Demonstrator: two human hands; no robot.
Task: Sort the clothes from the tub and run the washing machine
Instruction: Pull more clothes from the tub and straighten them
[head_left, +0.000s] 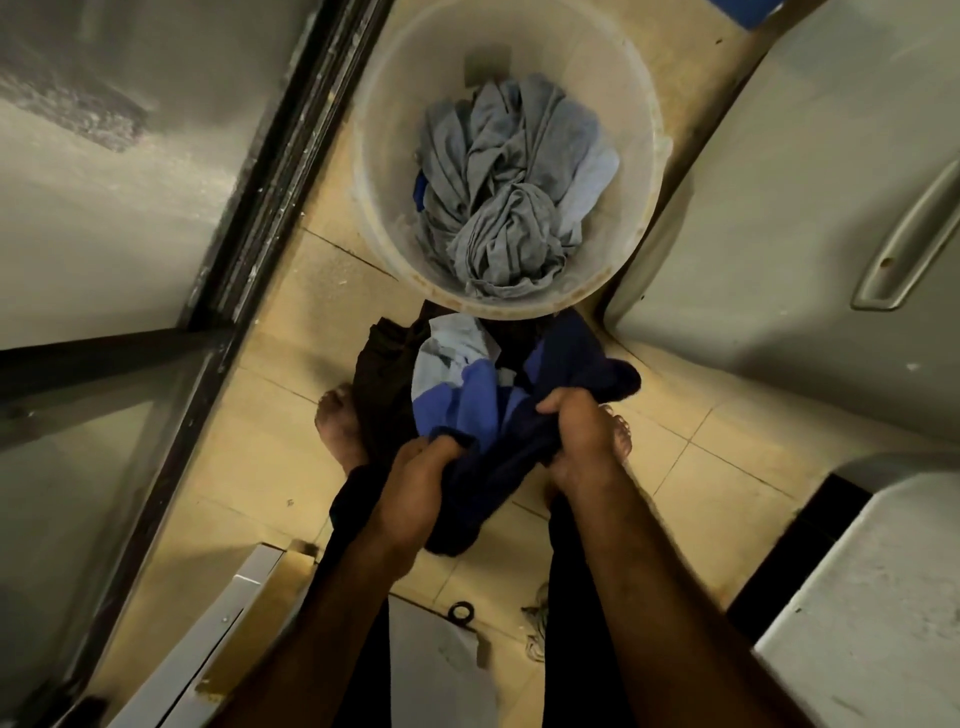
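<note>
Two hands grip one navy garment

Head camera looks steeply down, close over the floor.

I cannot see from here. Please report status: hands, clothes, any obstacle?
Left hand and right hand both gripping dark blue garment. Grey clothes still in tub. Sorted pile on floor at feet. Nothing blocking.

Clothes in tub; pile on floor before it.
</note>
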